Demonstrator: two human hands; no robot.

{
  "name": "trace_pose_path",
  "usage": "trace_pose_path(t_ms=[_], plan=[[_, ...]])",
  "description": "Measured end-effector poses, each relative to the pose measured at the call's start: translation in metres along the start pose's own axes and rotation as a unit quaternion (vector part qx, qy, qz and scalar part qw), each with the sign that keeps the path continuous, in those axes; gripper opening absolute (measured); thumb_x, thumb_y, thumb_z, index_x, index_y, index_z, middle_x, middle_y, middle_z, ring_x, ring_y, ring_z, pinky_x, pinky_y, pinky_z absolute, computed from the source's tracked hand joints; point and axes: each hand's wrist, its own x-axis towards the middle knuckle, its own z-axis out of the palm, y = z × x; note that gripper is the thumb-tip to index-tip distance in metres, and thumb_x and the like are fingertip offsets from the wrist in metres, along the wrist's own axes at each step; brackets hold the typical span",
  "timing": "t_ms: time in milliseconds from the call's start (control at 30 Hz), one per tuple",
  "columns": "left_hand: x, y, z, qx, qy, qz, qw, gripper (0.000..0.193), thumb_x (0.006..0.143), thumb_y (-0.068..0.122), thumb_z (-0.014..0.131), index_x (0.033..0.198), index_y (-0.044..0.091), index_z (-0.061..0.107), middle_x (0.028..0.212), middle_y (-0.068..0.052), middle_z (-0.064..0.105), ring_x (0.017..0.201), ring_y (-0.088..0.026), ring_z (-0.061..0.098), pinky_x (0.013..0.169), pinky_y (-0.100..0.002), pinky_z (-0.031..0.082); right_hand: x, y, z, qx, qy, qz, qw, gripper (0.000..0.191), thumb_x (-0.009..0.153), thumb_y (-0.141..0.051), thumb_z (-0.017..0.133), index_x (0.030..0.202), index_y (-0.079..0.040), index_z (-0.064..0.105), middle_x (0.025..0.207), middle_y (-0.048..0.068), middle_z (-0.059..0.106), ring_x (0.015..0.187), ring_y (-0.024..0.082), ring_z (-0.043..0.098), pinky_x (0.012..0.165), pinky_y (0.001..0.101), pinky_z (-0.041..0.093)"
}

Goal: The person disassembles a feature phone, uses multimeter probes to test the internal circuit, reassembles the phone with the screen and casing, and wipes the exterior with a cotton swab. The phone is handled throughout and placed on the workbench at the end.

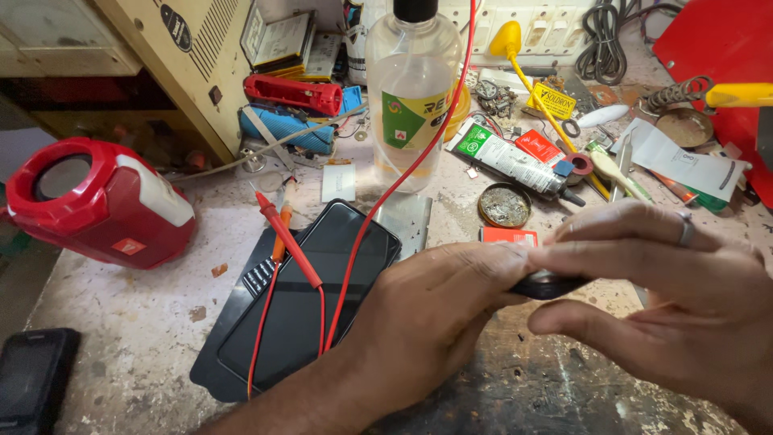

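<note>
My left hand and my right hand meet over the front of the workbench. Both pinch a small dark object between their fingertips; most of it is hidden by the fingers. A ring sits on one finger of my right hand. Just left of my left hand a black smartphone lies face up on a dark pad. A red test probe and its red wire lie across the phone's screen.
A clear plastic bottle stands behind the phone. A red speaker sits at the left, a dark phone at the bottom left corner. Tubes, a round tin, a yellow-handled soldering iron and papers crowd the back right.
</note>
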Motion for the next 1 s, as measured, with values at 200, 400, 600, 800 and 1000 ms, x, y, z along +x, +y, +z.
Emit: trace_pose_path(t_ms=[200,400,600,800,1000], plan=[[0.002,0.000,0.002,0.051,0.020,-0.075,0.996,0.052,0.094,0.021,0.081,0.137,0.004,0.058,0.112,-0.014,0.073,0.104,-0.032,0.074,0.088,-0.040,0.058,0.002,0.013,0.004,0.173,0.040,0.075,0.981,0.028,0.085,-0.009,0.077,0.110,-0.003,0.070,0.108,0.011,0.076,0.103,0.018,0.076,0.090,0.0328,0.066],[0.002,-0.001,-0.004,0.022,0.031,-0.078,0.996,0.037,0.099,0.021,0.078,0.131,0.005,0.065,0.121,-0.014,0.076,0.105,-0.026,0.079,0.086,-0.034,0.064,-0.002,0.031,0.009,0.255,-0.008,0.080,0.964,0.026,0.093,-0.008,0.068,0.117,-0.002,0.063,0.117,0.014,0.071,0.116,0.021,0.071,0.096,0.0348,0.064],[0.001,0.003,-0.002,0.032,0.038,-0.085,0.995,0.033,0.099,0.016,0.077,0.129,0.008,0.067,0.119,-0.014,0.076,0.103,-0.028,0.078,0.084,-0.035,0.063,0.003,0.030,0.013,0.124,-0.046,0.030,0.991,0.032,0.085,-0.010,0.081,0.116,-0.005,0.074,0.115,0.010,0.077,0.108,0.017,0.076,0.090,0.0288,0.064],[0.001,0.003,-0.002,0.059,0.041,-0.076,0.994,0.029,0.099,0.015,0.076,0.126,0.007,0.068,0.121,-0.012,0.076,0.109,-0.028,0.078,0.090,-0.035,0.064,0.000,0.026,0.024,0.161,-0.019,0.050,0.986,0.028,0.083,-0.005,0.079,0.111,-0.002,0.074,0.113,0.012,0.077,0.109,0.019,0.075,0.094,0.0314,0.062],[0.004,0.000,-0.003,0.047,0.029,-0.078,0.995,0.035,0.100,0.021,0.078,0.131,0.008,0.068,0.123,-0.013,0.076,0.113,-0.028,0.077,0.094,-0.034,0.063,-0.001,0.031,0.016,0.144,-0.022,0.075,0.987,0.029,0.082,-0.004,0.078,0.110,-0.002,0.074,0.112,0.012,0.078,0.107,0.019,0.076,0.090,0.0325,0.064]])
